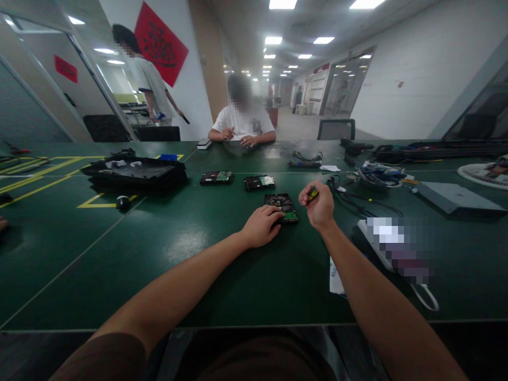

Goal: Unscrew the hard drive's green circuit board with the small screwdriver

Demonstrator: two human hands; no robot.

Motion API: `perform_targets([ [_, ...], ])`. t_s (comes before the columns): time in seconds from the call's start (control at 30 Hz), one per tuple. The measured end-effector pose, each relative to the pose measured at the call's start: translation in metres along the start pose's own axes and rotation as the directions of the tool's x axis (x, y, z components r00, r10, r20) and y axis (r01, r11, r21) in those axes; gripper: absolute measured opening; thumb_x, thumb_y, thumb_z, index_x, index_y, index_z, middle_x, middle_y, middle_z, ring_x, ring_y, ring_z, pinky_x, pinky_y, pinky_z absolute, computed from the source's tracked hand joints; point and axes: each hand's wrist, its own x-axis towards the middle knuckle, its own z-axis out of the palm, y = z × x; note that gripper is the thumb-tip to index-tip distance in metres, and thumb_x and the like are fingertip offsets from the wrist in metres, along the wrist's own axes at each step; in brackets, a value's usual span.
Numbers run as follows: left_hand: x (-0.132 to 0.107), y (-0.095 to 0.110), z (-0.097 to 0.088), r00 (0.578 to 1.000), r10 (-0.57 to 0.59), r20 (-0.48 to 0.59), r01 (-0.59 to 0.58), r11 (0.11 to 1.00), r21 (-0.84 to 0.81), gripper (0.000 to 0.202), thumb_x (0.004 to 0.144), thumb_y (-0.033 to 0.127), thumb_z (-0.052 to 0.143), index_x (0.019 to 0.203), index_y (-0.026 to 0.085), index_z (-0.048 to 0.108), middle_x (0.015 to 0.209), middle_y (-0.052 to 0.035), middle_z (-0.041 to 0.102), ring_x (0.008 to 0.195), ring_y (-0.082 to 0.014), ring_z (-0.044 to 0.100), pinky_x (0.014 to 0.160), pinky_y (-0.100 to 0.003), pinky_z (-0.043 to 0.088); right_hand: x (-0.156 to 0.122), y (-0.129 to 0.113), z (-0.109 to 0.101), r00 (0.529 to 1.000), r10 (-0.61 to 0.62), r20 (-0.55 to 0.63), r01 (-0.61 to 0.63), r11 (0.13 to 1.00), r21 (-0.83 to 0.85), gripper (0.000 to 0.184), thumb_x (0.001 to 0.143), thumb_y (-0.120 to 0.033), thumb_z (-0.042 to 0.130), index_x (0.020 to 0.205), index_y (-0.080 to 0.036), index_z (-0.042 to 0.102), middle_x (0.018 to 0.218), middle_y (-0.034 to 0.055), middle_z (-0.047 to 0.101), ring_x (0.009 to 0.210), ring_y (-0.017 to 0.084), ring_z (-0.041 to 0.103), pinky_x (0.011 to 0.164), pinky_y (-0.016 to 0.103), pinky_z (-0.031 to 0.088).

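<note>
A black hard drive [283, 200] with a green circuit board lies on the green table in front of me. My left hand [262, 225] grips its near left side, fingers over the board and partly hiding it. Just right of the drive, my right hand [319, 203] is closed around the yellow and black handle of a screwdriver [313, 193]. Its tip, hardly visible, points down toward the drive's right edge. Beyond my left hand lie a second hard drive [260, 182] and a third hard drive [216, 177], both with boards facing up.
A black tray [135, 172] stands at the left, near a small black round object [123, 202]. To the right are cables [349, 197], a grey metal box [460, 198] and a white device [377, 246] with a blurred screen. Across the table sits a person [242, 124]; another walks behind.
</note>
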Motion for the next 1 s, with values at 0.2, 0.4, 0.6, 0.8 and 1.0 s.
perform_targets([
  [0.2, 0.0, 0.0, -0.001, 1.0, -0.003, 0.016, 0.003, 1.0, -0.001, 0.042, 0.094, 0.029, 0.059, 0.135, 0.02, 0.061, 0.139, -0.0129, 0.061, 0.13, -0.0308, 0.055, 0.109, -0.051, 0.047, 0.002, 0.002, 0.0, 1.0, 0.007, -0.015, -0.008, 1.0, -0.024, 0.039, 0.091, -0.055, 0.06, 0.069, -0.023, 0.058, 0.055, -0.0019, 0.047, 0.05, 0.013, 0.046, 0.047, 0.026, 0.036],
  [0.4, 0.001, -0.001, 0.001, 1.0, 0.008, 0.01, -0.008, 1.0, 0.001, 0.043, 0.094, 0.028, 0.06, 0.135, 0.02, 0.061, 0.138, -0.0132, 0.061, 0.129, -0.03, 0.055, 0.11, -0.05, 0.047, 0.005, 0.001, -0.002, 0.999, 0.022, -0.032, -0.023, 0.999, -0.024, 0.042, 0.09, -0.058, 0.061, 0.068, -0.023, 0.057, 0.054, -0.0025, 0.047, 0.049, 0.012, 0.045, 0.047, 0.025, 0.036],
  [0.6, 0.001, -0.003, 0.004, 1.0, -0.008, 0.011, 0.008, 1.0, -0.003, 0.043, 0.094, 0.03, 0.06, 0.136, 0.021, 0.061, 0.14, -0.0118, 0.06, 0.13, -0.0298, 0.055, 0.11, -0.051, 0.047, 0.008, -0.001, -0.001, 0.997, 0.046, -0.062, -0.046, 0.999, -0.002, 0.04, 0.089, -0.056, 0.063, 0.069, -0.023, 0.057, 0.053, -0.003, 0.047, 0.048, 0.012, 0.046, 0.046, 0.025, 0.037],
  [0.8, 0.0, 0.0, 0.001, 0.999, -0.019, 0.03, 0.019, 1.0, 0.007, 0.042, 0.094, 0.03, 0.059, 0.135, 0.021, 0.061, 0.141, -0.012, 0.059, 0.13, -0.0298, 0.054, 0.111, -0.05, 0.046, 0.011, -0.004, -0.003, 0.993, 0.114, 0.007, -0.114, 0.993, -0.003, 0.039, 0.09, -0.056, 0.06, 0.07, -0.023, 0.055, 0.053, -0.0036, 0.045, 0.048, 0.012, 0.045, 0.045, 0.025, 0.038],
  [1.0, 0.001, 0.0, -0.001, 1.0, -0.013, 0.025, 0.012, 1.0, 0.006, 0.043, 0.093, 0.029, 0.06, 0.136, 0.021, 0.061, 0.14, -0.0123, 0.06, 0.129, -0.03, 0.055, 0.11, -0.051, 0.047, 0.013, -0.003, -0.007, 0.994, 0.097, -0.055, -0.097, 0.995, -0.008, 0.038, 0.089, -0.055, 0.061, 0.07, -0.023, 0.054, 0.054, -0.0041, 0.046, 0.047, 0.011, 0.046, 0.045, 0.024, 0.039],
])
